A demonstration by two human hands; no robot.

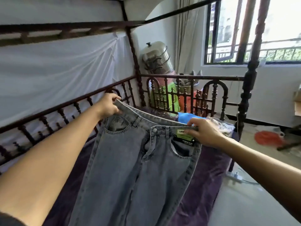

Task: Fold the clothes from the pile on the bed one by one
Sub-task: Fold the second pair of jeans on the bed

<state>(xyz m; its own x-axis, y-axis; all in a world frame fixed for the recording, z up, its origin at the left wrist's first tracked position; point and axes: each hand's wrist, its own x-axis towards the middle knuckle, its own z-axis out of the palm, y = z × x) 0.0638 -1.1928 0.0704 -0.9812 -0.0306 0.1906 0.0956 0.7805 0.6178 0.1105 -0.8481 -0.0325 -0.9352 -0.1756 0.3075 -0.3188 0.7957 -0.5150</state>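
A pair of grey-blue jeans (130,168) hangs in the air over the bed, front side toward me, legs dropping out of the bottom of the view. My left hand (108,104) pinches the waistband at its left end. My right hand (206,132) grips the waistband at the right end, just above a green and black tag (183,136). The waistband is stretched flat between both hands. Behind the jeans, at the foot of the bed, part of the clothes pile (219,126) shows, with a blue garment (185,116) on it.
The bed has a dark purple cover (203,185) and a dark wooden spindle rail (187,95) along the left side and foot, with a tall post (247,95) at the right corner. Metal pots (156,57) stand behind the rail. Bare floor with a red fan (267,138) lies to the right.
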